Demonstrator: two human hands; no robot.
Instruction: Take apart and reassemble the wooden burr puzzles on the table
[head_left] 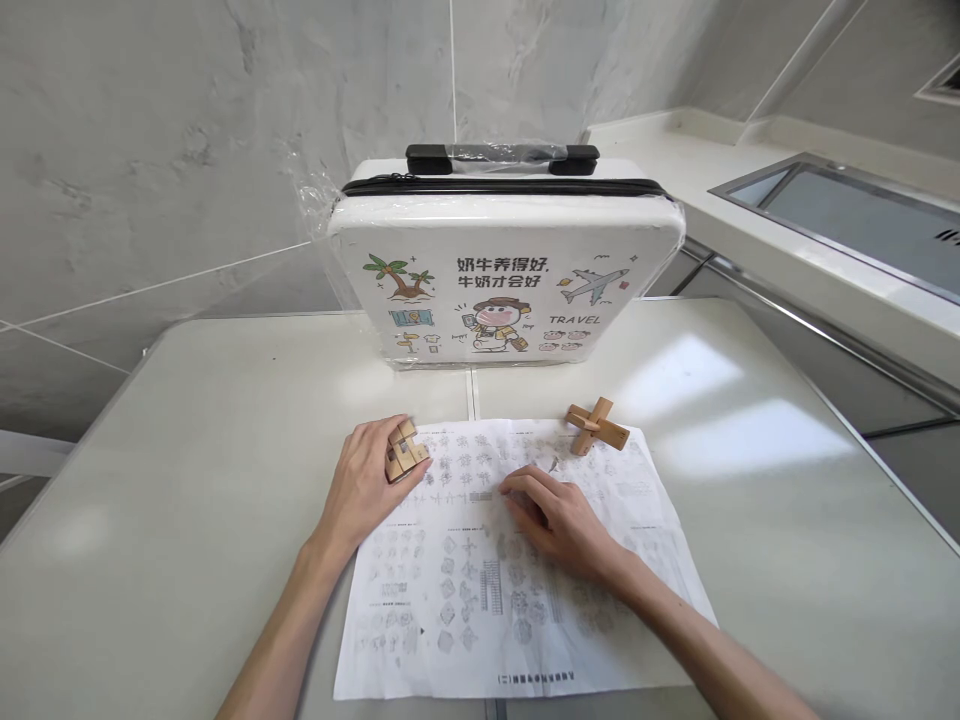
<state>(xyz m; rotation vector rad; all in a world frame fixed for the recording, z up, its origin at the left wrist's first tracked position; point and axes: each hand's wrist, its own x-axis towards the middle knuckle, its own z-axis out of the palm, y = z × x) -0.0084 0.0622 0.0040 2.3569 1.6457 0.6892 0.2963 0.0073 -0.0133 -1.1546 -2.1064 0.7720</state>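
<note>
My left hand is closed around a wooden block puzzle with notched pieces, at the upper left corner of a printed instruction sheet. The sheet lies on the table and carries rows of small puzzle drawings, upside down from my side. Resting on the middle of the paper is my right hand, its fingers curled and the fingertips close together near the drawings. Whether anything is between those fingers is hidden. A second wooden puzzle, shaped like a cross of interlocking bars, sits at the sheet's upper right corner.
A white cartoon-printed suitcase in clear plastic wrap stands at the back of the pale table. Behind it rises a grey tiled wall. To the right is a white counter with an inset dark glass panel.
</note>
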